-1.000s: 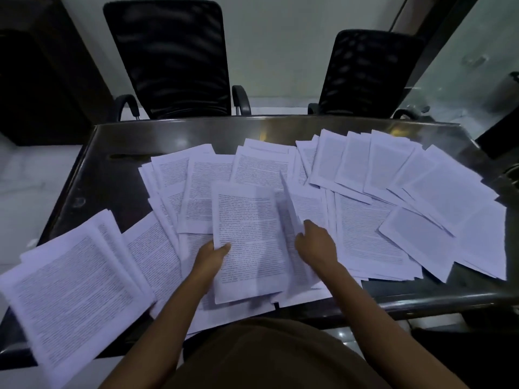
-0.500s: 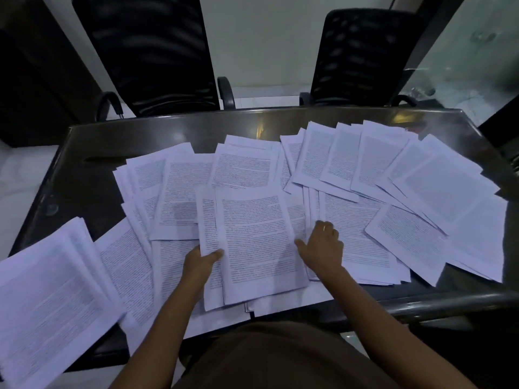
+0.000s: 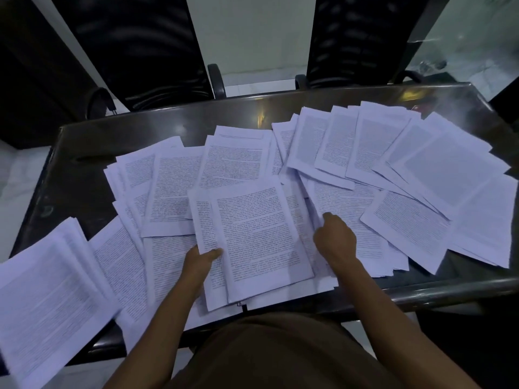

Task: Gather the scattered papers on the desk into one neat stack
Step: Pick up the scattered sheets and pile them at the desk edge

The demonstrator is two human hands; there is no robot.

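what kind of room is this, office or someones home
Most likely an office or meeting room. Two black mesh-back office chairs face a dark glossy desk, which is covered with printed text pages. A glass partition seems to stand at the far right.

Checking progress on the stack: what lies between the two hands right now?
In the head view, the small centre pile of printed sheets fills the stretch between the left hand, which grips its left edge, and the right hand, resting on sheets beside it.
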